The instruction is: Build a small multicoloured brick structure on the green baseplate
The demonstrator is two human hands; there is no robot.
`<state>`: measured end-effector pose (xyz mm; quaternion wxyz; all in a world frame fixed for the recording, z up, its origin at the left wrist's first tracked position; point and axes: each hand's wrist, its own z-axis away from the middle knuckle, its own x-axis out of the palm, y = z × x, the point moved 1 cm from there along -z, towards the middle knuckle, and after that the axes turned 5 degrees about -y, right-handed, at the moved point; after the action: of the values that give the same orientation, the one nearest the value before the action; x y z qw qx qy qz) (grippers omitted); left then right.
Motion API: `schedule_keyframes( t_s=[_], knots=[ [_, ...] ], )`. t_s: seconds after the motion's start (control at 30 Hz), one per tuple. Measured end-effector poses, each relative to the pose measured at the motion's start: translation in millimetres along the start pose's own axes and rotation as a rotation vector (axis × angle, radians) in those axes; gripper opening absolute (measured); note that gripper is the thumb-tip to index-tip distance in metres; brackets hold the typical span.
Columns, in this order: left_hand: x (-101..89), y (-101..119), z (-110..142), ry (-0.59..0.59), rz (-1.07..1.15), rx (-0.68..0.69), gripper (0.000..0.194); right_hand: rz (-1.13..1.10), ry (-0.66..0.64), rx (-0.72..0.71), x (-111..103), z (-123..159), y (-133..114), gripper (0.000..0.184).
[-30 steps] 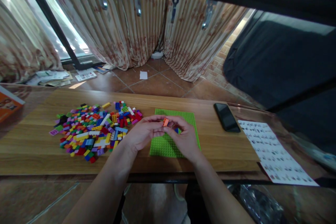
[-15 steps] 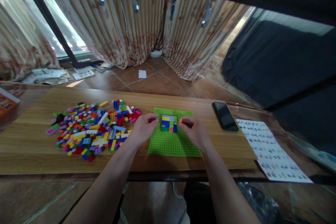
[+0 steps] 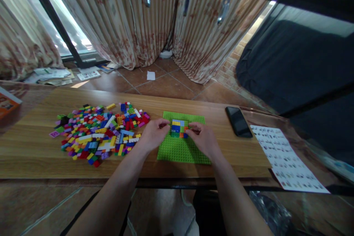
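A low block of toy building bricks, in yellow, blue, light blue, green and orange, stands on a green studded baseplate. At its right edge, my right hand pinches a small orange brick between thumb and fingers, up against the other bricks. I cannot tell whether that brick is pressed down. My left hand rests just left of the block, over the baseplate's left edge. Its thumb and forefinger are curled with a small gap, and no brick shows between them.
A wide heap of loose coloured bricks covers the left part of the wooden table. On the right lie a black phone and a printed sheet with rows of small pictures. Patterned curtains hang beyond the table.
My right hand has brought the orange brick leftward, from just beside the block to its right edge. My left hand stays by the block's left side. The view has shifted slightly.
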<state>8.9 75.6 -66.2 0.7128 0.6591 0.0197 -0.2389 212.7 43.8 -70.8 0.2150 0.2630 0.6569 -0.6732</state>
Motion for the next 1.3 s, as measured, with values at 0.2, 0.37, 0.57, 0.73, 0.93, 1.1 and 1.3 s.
schedule_keyframes(
  t_s=[0.2,0.37,0.57,0.73,0.93,1.1,1.3],
  knots=[
    [-1.5,-0.3,0.1,0.013,-0.013,0.001,0.030,-0.005,0.020,0.054,-4.8,-6.1,11.6,0.030],
    [-1.5,0.5,-0.3,0.009,-0.033,0.010,0.031,0.050,0.023,0.078,0.2,-6.5,3.5,0.035],
    [-1.1,-0.5,-0.8,0.014,-0.046,0.015,0.030,0.147,0.089,0.117,3.0,-8.9,1.5,0.036],
    [-0.9,-1.3,-0.9,0.006,-0.077,0.022,0.030,0.118,0.090,0.123,4.4,-10.7,5.0,0.033],
    [0.6,-1.1,1.3,0.000,-0.130,0.027,0.026,0.122,0.054,0.164,4.8,-15.7,5.6,0.030],
    [2.5,2.2,4.2,-0.016,-0.211,0.034,0.022,0.070,-0.018,0.160,4.1,-21.6,9.9,0.029],
    [4.2,9.3,7.3,-0.015,-0.272,0.033,0.022,-0.011,-0.052,0.122,1.5,-17.3,14.7,0.036]
  ],
)
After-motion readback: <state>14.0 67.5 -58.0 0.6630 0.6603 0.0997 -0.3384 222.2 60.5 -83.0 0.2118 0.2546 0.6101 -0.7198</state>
